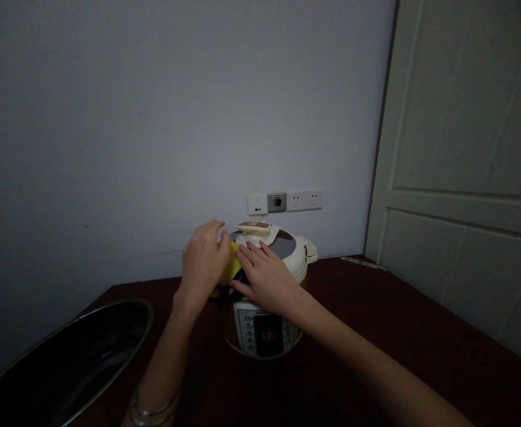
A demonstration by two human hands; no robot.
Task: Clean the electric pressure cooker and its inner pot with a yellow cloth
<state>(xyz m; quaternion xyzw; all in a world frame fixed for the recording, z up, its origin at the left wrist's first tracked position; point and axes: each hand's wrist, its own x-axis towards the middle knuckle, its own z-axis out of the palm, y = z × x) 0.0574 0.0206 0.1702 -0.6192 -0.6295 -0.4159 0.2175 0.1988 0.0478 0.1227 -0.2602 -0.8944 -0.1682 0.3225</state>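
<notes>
A white-and-brown electric pressure cooker [260,335] stands upright on the table, its lid closed and its control panel facing me. On the left of its lid, my left hand [202,261] curls around a yellow cloth [231,268], the thumb lying against it. My right hand [269,277] rests over the front of the lid with its fingers stretched out, their tips beside the cloth. Something black, perhaps a cord, shows beneath the cloth; its kind is unclear. The lid handle [255,229] rises just behind both hands.
At the lower left is a large dark oval pan or basin [147,323] with a shiny rim. Sockets and switches [304,200] sit on the wall behind the cooker. A thin strip [362,262] lies at the dark red table's back right, near a pale panelled door [460,178].
</notes>
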